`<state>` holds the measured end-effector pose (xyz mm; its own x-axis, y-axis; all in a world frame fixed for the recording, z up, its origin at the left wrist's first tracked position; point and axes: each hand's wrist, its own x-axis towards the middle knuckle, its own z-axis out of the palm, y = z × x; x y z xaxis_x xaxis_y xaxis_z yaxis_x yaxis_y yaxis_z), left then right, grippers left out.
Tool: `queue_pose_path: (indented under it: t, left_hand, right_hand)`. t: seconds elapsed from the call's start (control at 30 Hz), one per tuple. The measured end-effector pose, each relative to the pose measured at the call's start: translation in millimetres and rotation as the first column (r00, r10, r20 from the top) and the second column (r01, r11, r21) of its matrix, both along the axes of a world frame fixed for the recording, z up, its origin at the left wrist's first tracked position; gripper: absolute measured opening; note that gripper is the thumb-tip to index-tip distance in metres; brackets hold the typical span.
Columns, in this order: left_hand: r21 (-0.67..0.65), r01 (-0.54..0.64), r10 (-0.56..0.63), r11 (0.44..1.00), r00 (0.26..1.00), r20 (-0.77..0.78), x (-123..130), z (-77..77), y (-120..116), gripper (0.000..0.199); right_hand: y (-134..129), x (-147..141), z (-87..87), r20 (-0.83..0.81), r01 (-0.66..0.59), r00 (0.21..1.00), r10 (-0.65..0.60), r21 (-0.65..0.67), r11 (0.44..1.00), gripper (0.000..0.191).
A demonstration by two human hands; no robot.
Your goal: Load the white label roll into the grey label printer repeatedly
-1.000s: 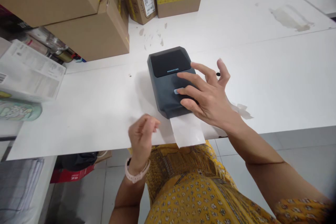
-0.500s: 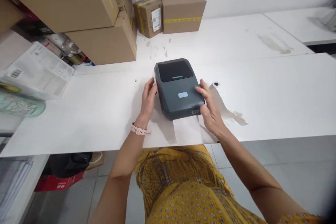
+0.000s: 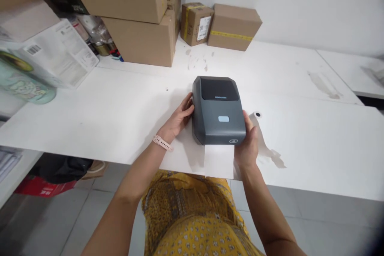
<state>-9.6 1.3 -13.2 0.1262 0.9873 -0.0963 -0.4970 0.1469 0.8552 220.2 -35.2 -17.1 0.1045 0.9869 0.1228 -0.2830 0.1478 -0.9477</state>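
A dark grey-blue label printer with a black window and a pale blue button is in front of me at the table's near side. A strip of white paper sticks out from its front, reaching the table edge. My left hand grips the printer's left side, thumb and fingers against the casing. On the opposite side my right hand holds the front right side, with part of its fingers hidden by the casing. Whether the printer's base touches the table I cannot tell.
Right of the printer a small paper roll lies with a crumpled tail. Cardboard boxes are stacked at the back left, with two smaller boxes beside them. A mint-green bottle and a white carton are at far left.
The right hand has gone from resting fingertips on the printer's top edge to gripping its side. The printer now sits straighter, and the left hand is closer against it. The view has shifted.
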Motion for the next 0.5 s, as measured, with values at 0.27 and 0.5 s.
queue_pose_path:
  t: [0.27, 0.5]
  left_hand:
    - [0.016, 0.039, -0.039, 0.999, 0.999, 0.016, -3.4, -7.0, -5.7, 0.105]
    - [0.032, 0.044, -0.045, 0.999, 0.998, 0.035, -2.5, -6.8, -6.8, 0.114]
  right_hand:
    - [-7.2, -14.4, 12.4, -0.040, 0.053, 0.997, -0.060, -0.145, 0.988, 0.059]
    - [-10.8, -11.0, 9.8, 0.042, 0.087, 0.996, -0.081, -0.161, 0.983, 0.058]
